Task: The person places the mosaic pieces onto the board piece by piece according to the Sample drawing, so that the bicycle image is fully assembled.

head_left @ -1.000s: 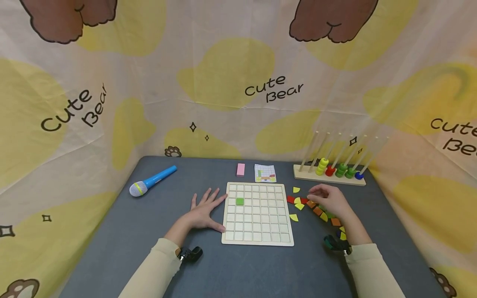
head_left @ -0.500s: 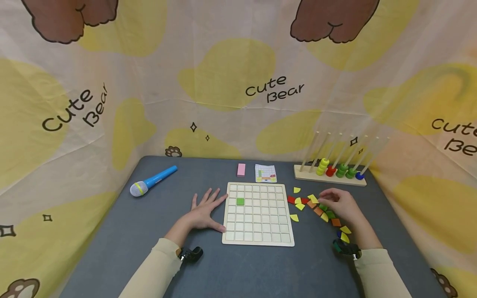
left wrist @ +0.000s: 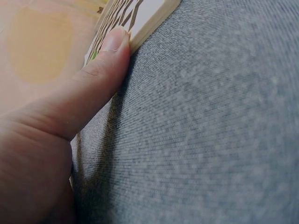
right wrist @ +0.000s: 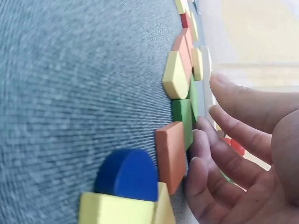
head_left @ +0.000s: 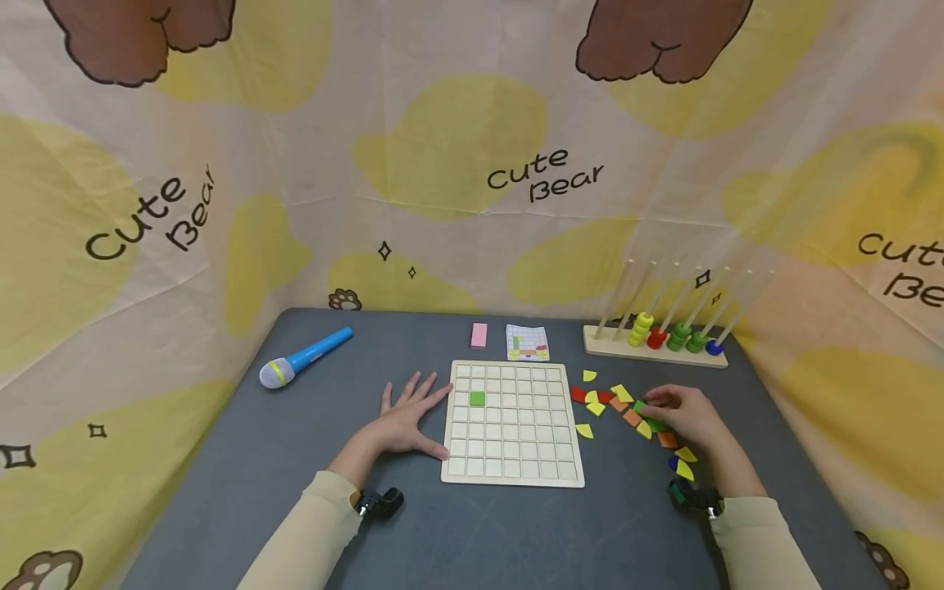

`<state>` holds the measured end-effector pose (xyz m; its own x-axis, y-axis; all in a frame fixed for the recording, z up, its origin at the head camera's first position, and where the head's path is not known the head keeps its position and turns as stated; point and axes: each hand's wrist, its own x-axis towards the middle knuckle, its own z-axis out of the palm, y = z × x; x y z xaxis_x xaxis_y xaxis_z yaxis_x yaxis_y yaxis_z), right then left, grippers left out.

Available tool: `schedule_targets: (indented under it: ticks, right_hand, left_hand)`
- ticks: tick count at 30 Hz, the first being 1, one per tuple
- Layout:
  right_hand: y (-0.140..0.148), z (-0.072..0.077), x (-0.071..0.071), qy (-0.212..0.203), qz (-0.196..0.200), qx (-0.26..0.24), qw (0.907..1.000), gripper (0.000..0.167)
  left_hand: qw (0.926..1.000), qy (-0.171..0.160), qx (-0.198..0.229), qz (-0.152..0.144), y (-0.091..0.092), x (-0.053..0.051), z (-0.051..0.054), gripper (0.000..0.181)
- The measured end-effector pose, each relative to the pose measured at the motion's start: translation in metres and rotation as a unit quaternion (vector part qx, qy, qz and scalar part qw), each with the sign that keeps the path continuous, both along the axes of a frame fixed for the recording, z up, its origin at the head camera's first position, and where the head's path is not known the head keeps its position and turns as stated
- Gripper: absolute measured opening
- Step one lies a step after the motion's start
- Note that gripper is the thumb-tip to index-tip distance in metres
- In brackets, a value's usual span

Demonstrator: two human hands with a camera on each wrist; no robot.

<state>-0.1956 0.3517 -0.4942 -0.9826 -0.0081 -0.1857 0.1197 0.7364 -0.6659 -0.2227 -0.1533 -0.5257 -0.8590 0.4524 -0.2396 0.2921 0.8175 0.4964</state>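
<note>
A person's left hand (head_left: 401, 422) has its fingers spread, the thumb touching the left edge of a pale gridded board (head_left: 512, 481) that bears a green square (head_left: 478, 399); the right hand (head_left: 686, 414) has its fingers loosely bent with gaps between them, just beside green blocks (right wrist: 181, 113) on the tabletop (head_left: 516, 541), an orange block (right wrist: 171, 154) nearer the wrist, and a beaded rack (head_left: 656, 354) beyond the fingertips

Flat pale gridded board (head_left: 512, 426), one green square (head_left: 478, 399) toward its upper left, beside small multicoloured blocks (head_left: 632, 417).
</note>
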Motion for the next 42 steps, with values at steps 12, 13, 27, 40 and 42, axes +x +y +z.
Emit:
schedule_targets:
  ticks: [12,13,27,40,42]
  right_hand:
    - [0.003,-0.011,-0.007,-0.012,0.002,0.013,0.9998,0.044]
    - [0.002,-0.011,-0.007,-0.014,0.002,0.012,0.9998,0.044]
    - [0.001,-0.004,-0.009,-0.013,-0.018,-0.003,0.9998,0.036]
    - [-0.016,0.016,-0.013,0.043,-0.011,-0.028,0.9986,0.043]
    - [-0.02,0.019,-0.013,0.051,-0.011,-0.032,0.9981,0.045]
  left_hand:
    - [1.0,0.0,-0.002,-0.001,-0.001,0.001,0.001,0.12]
    - [1.0,-0.001,-0.001,-0.001,0.0,0.001,0.001,0.12]
    - [1.0,0.001,-0.001,-0.003,-0.001,0.0,0.001,0.121]
    - [1.0,0.002,-0.001,-0.004,-0.001,-0.001,0.001,0.12]
    - [1.0,0.003,-0.002,-0.003,-0.001,-0.001,0.0,0.121]
